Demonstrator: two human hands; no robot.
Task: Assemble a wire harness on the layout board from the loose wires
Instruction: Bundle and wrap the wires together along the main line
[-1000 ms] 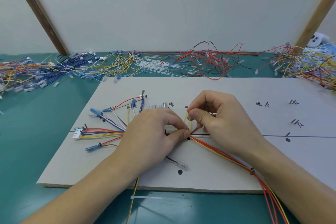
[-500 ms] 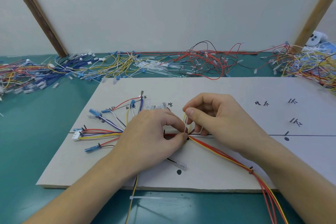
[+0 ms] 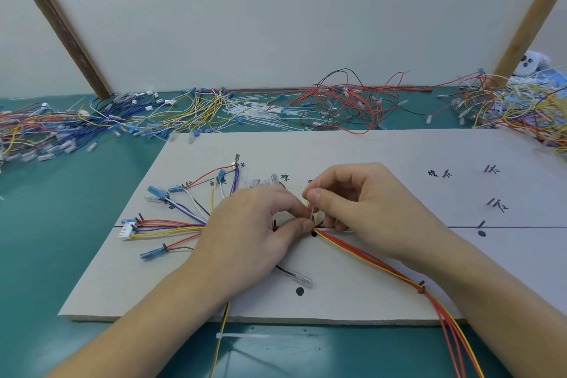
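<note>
I see both forearms coming in from 6 o'clock and meeting at the middle of the layout board (image 3: 368, 150). The left hand (image 3: 248, 233) lies palm down over the wire harness (image 3: 171, 225), its thumb and forefinger curled and pinching the bundle where it crosses the drawn line. The right hand (image 3: 365, 209) is arched just beside it at 3 o'clock, thumb and forefinger pinched on the upright tail of a white cable tie (image 3: 313, 207), the other fingers curled under. The two hands touch at the fingertips. From that pinch, red and yellow wires (image 3: 383, 264) run toward 5 o'clock, pass a small black tie (image 3: 421, 287) and leave the board's near edge. At 9 o'clock of the left hand the harness fans out into blue-sleeved terminals (image 3: 152, 192) and a white connector (image 3: 125, 231). A clear-sleeved terminal on a black wire (image 3: 302, 279) lies near a black dot at 6 o'clock of the hands. The board rests on a green tabletop (image 3: 61, 239), with a spare cable tie (image 3: 245, 336) lying off its near edge. Along the 12 o'clock side run piles of loose wires (image 3: 190, 107), and behind them stands a pale wall panel (image 3: 276, 24) between two slanted wooden struts. The left hand hides how the harness joins under its palm.
</note>
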